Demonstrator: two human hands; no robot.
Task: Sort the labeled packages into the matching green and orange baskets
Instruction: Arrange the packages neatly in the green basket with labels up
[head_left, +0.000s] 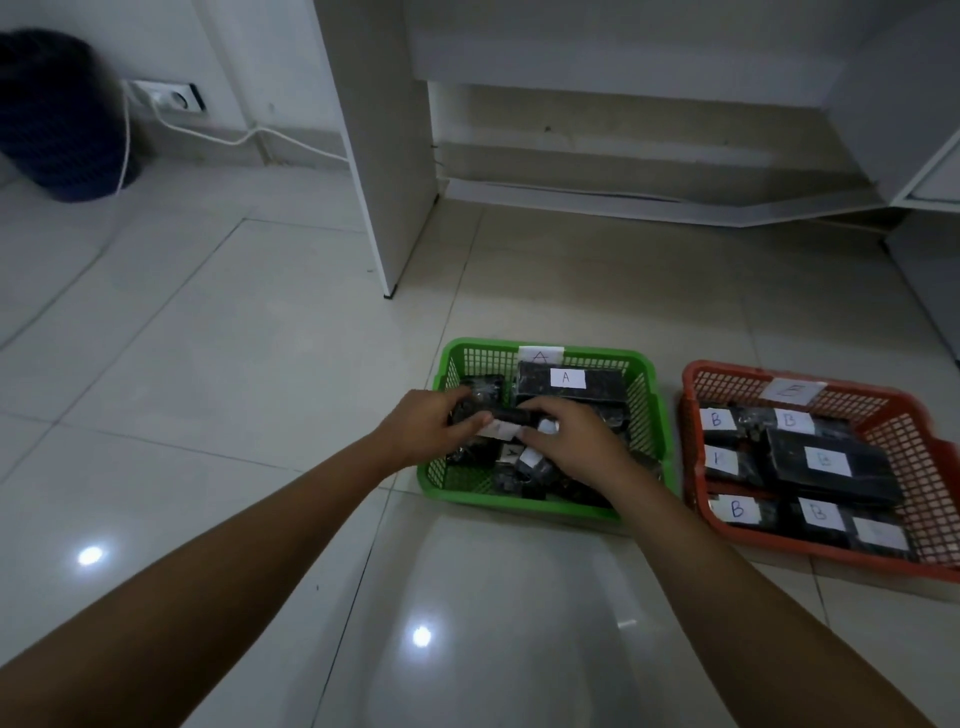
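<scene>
White floor tiles are carrying both baskets; both hands (426, 423) (576, 441) are gripping one package (506, 423), fingers curled, over the green basket (644, 415). Misreading its hidden label risks missorting.

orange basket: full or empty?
Nearly full. The orange basket holds black packages with B labels across most of its floor.

Both arms are stretched forward, bare. The left hand (423, 423) and right hand (574, 441) are held close together, fingers curled.
</scene>
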